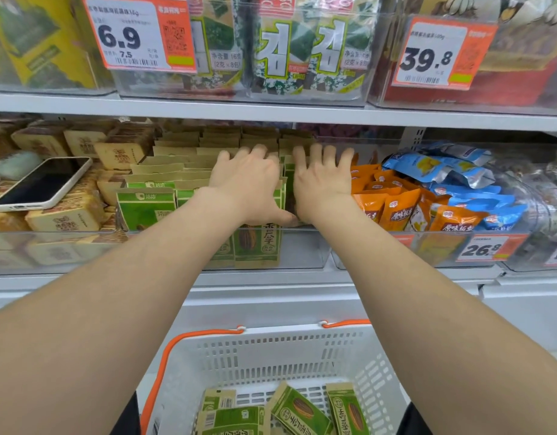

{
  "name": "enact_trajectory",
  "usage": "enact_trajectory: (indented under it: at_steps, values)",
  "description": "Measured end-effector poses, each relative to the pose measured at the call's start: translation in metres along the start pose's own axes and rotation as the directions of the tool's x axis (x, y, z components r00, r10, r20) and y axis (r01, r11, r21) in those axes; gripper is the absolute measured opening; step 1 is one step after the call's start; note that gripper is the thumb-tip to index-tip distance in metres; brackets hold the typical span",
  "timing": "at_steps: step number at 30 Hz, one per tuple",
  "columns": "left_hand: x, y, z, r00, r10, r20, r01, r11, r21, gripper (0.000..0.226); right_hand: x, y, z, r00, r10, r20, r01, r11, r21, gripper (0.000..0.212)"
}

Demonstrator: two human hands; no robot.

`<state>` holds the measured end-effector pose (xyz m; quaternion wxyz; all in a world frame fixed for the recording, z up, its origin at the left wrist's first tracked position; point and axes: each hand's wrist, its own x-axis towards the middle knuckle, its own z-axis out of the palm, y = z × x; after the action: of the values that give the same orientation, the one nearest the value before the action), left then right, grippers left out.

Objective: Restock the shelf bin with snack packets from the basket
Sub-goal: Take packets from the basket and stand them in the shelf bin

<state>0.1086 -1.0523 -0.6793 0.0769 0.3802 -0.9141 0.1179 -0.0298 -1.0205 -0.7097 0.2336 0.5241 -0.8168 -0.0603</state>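
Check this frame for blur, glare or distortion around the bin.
Head view: even light, no hard shadows; the wide angle bends the shelf edge; the bin front hazes green packets behind it; left hand and right hand are sharp.

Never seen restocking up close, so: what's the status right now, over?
Left hand and right hand spread on green packets in the bin. Spare packets wait in the basket. Phone lies on the boxes to the left.

Packets [176, 171] in bin [302, 246] — more in basket [270, 350] below.
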Motion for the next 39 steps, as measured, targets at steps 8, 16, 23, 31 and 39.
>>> enact_trajectory:
  at_steps: [8,16,23,31,39]
  values:
    - [-0.008,0.0,-0.011,0.997,-0.017,0.078,0.02,0.999,-0.04,0.103,0.001,0.003,0.002,0.999,0.009,0.049,-0.007,0.999,-0.031,0.106]
    - [-0.017,-0.003,-0.014,0.995,-0.055,0.079,0.06,0.997,-0.053,0.101,-0.013,0.016,0.006,0.985,0.073,-0.156,-0.053,0.991,0.123,0.098]
    - [-0.027,0.003,-0.015,0.995,-0.068,-0.068,0.059,0.99,-0.128,0.107,-0.029,0.027,-0.002,0.931,-0.031,-0.365,0.084,0.988,0.13,0.035]
    - [-0.044,0.01,-0.016,0.936,0.152,-0.318,-0.17,0.985,-0.03,0.044,-0.069,0.025,-0.03,0.976,-0.006,-0.216,0.102,0.894,0.436,0.013]
    - [-0.072,0.039,0.014,0.844,0.355,0.402,-0.302,0.934,-0.192,0.021,-0.14,0.028,-0.041,0.989,-0.146,0.036,0.123,0.923,0.364,0.034]
